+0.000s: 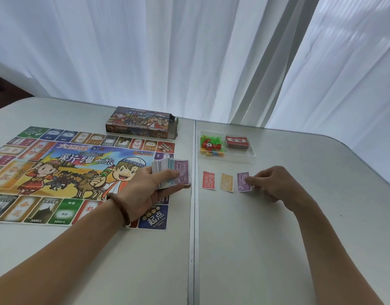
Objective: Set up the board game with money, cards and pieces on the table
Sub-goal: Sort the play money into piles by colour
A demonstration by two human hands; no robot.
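The colourful game board (64, 170) lies flat on the left half of the table. My left hand (154, 188) grips a stack of paper money (176, 172) over the board's right edge, a purple 5000 note on top. On the right half lie a red note (208, 180), a yellow note (226, 182) and a purple note (243, 182) in a row. My right hand (271, 183) pinches the purple note's right edge against the table. A clear bag of small coloured pieces (211, 146) and a red card deck (237, 142) sit behind the notes.
The open game box (141, 125) stands behind the board near the table's far edge. A seam (195, 216) runs down the middle between the two table halves. White curtains hang behind. The table's rounded corner (343, 139) is at the right.
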